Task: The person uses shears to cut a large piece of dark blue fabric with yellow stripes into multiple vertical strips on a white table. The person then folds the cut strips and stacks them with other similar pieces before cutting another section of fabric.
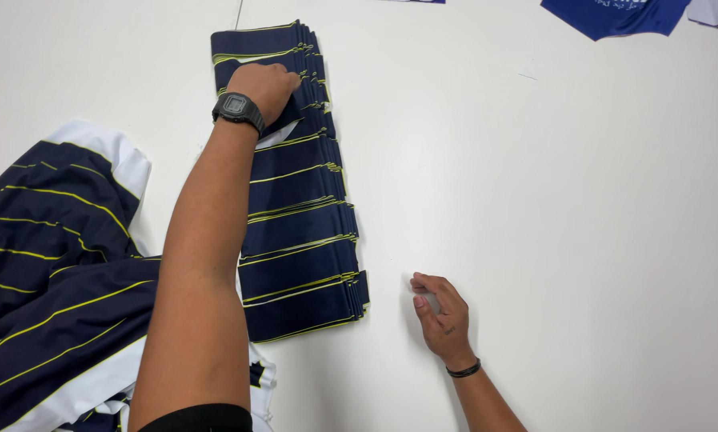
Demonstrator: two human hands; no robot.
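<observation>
So the left hand is reached way out, curled into a loose fist with the fingers pinching into the far end of the fanned stack of navy strips, right near the top few layers; can't tell if it's got one piece or several, but it's definitely closed on the fabric there. There's a black watch on that wrist, and the forearm runs along the stack's left edge, covering part of it. The stack's long axis runs away from the body, almost straight up and down in the head view, leaning a bit right at the near end, and the strips overlap like shingles with thin yellow-green lines showing at each step. The right hand is well apart from it, resting on the white table off the near right corner of the stack, fingers half curled, holding nothing. So the left is clearly the one on the fabric. Left of the arm there's a heap of navy striped cloth with white panels, touching or almost touching the stack's left side. Bare tabletop lies to the right, and a blue piece of fabric sits by the far edge.
</observation>
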